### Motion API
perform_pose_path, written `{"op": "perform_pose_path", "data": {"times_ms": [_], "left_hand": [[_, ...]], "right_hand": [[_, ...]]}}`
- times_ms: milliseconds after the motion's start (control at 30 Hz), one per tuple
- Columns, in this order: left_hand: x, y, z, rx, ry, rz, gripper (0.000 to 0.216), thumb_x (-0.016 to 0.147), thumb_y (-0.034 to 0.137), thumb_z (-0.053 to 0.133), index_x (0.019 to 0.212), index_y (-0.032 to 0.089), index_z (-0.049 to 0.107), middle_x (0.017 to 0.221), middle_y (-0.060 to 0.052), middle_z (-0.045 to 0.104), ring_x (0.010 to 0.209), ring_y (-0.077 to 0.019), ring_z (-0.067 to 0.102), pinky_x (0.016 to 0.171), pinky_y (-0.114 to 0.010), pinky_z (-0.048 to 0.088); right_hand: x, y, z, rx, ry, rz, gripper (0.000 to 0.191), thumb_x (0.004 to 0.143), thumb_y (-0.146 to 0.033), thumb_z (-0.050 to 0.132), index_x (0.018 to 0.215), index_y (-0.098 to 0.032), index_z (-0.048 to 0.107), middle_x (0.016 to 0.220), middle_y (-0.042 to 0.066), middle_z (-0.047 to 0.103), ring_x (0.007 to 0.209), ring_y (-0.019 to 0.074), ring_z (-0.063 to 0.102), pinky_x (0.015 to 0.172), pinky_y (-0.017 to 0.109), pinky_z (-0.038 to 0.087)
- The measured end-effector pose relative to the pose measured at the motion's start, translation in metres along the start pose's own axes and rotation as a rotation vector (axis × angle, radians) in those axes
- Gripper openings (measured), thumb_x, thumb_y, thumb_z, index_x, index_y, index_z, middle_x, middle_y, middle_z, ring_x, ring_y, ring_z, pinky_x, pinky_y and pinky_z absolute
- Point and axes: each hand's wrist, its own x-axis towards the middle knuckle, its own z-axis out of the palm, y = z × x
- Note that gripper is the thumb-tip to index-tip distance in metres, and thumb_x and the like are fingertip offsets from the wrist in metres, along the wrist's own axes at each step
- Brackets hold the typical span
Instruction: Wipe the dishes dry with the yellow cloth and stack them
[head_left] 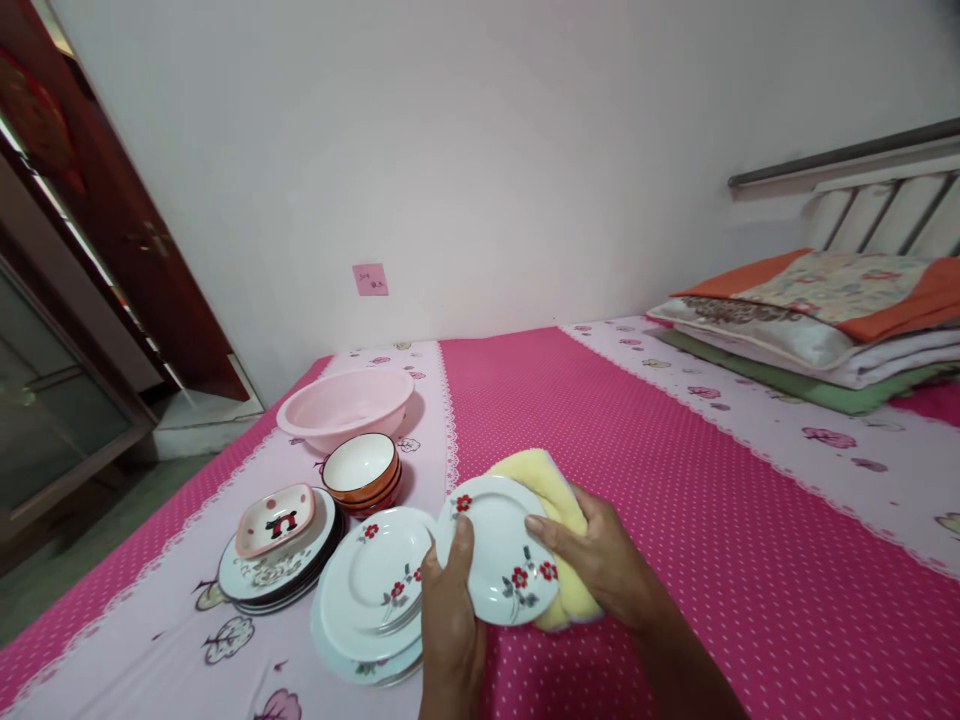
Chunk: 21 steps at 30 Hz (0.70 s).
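Left hand: my left hand (450, 612) was closed on the plate's (499, 550) left edge, thumb laid up over the rim onto its face, the other fingers hidden behind it.
Right hand: my right hand (604, 560) was curled round the cloth (541, 478), pressing it to the back of the plate, with the thumb lying across the plate's white face.
Plate: it was white with red flowers and grey leaves, raised off the bed between both hands and tilted so its face was toward me, low in the middle of the view.
Cloth: it was yellow and soft, bunched behind and to the right of the plate, showing above its top edge and below my right palm.
Pile of plates: more plates of the same pattern lay in a pile (371, 592) just left of my left hand, flat on the bed cover (675, 470).
Dish: a small square dish (276, 518) with red dots sat on a second pile of plates (259, 580), farther left.
Bowls: the bowls (361, 470), orange outside and white inside, were nested together behind the two piles.
Basin: an empty pink basin (345, 405) stood behind the bowls, near the wall.
Bedding: folded bedding (817, 310) lay at the far right under the headboard (862, 190), well apart from my hands.
Door: a dark red door (120, 210) stood at the far left.
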Motion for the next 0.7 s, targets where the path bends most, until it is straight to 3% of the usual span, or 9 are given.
{"op": "perform_pose_path", "data": {"times_ms": [200, 300, 433, 567, 633, 700], "left_hand": [[-0.002, -0.006, 0.008, -0.114, 0.232, 0.197, 0.065, 0.086, 0.05, 0.075, 0.143, 0.026, 0.055, 0.136, -0.014, 0.068, 0.111, -0.0298, 0.073, 0.084, -0.038, 0.063], [-0.002, -0.01, 0.008, -0.07, 0.293, 0.211, 0.072, 0.084, 0.058, 0.073, 0.144, 0.025, 0.054, 0.141, -0.015, 0.064, 0.113, -0.0308, 0.071, 0.082, -0.036, 0.063], [-0.001, 0.0, 0.004, 0.064, 0.113, 0.178, 0.068, 0.082, 0.052, 0.077, 0.139, 0.021, 0.057, 0.122, -0.014, 0.074, 0.103, -0.0283, 0.074, 0.083, -0.036, 0.062], [-0.003, 0.024, -0.006, 0.363, -0.215, 0.179, 0.053, 0.078, 0.049, 0.081, 0.117, 0.014, 0.069, 0.096, -0.01, 0.079, 0.083, -0.0249, 0.075, 0.069, -0.029, 0.059], [-0.005, 0.034, -0.009, 0.478, -0.277, 0.189, 0.048, 0.078, 0.05, 0.08, 0.108, 0.013, 0.072, 0.089, -0.009, 0.079, 0.077, -0.0236, 0.074, 0.062, -0.026, 0.056], [-0.008, 0.039, -0.01, 0.499, -0.243, 0.215, 0.046, 0.078, 0.051, 0.079, 0.105, 0.014, 0.073, 0.085, -0.008, 0.078, 0.077, -0.0235, 0.073, 0.06, -0.025, 0.055]], "right_hand": [[0.001, 0.028, 0.043, 0.119, 0.085, 0.035, 0.057, 0.076, -0.056, 0.081, 0.113, -0.015, 0.067, 0.093, 0.011, 0.078, 0.077, 0.0263, 0.074, 0.066, 0.034, 0.06], [0.003, 0.039, 0.052, 0.16, 0.1, 0.06, 0.058, 0.077, -0.058, 0.079, 0.111, -0.013, 0.067, 0.094, 0.012, 0.078, 0.077, 0.0267, 0.074, 0.068, 0.036, 0.06], [0.005, 0.035, 0.028, 0.139, 0.102, 0.085, 0.06, 0.076, -0.057, 0.081, 0.113, -0.012, 0.066, 0.087, 0.011, 0.077, 0.068, 0.0233, 0.072, 0.064, 0.034, 0.058], [0.0, 0.016, -0.005, 0.073, -0.087, 0.114, 0.054, 0.075, -0.049, 0.084, 0.112, -0.013, 0.067, 0.086, 0.007, 0.077, 0.07, 0.02, 0.071, 0.062, 0.028, 0.055], [-0.004, 0.009, -0.011, 0.075, -0.183, 0.121, 0.05, 0.075, -0.046, 0.085, 0.11, -0.013, 0.069, 0.087, 0.007, 0.077, 0.073, 0.0196, 0.071, 0.063, 0.027, 0.053], [-0.005, 0.007, -0.009, 0.087, -0.217, 0.121, 0.048, 0.076, -0.047, 0.084, 0.108, -0.014, 0.069, 0.087, 0.006, 0.077, 0.072, 0.0195, 0.071, 0.064, 0.027, 0.053]]}}
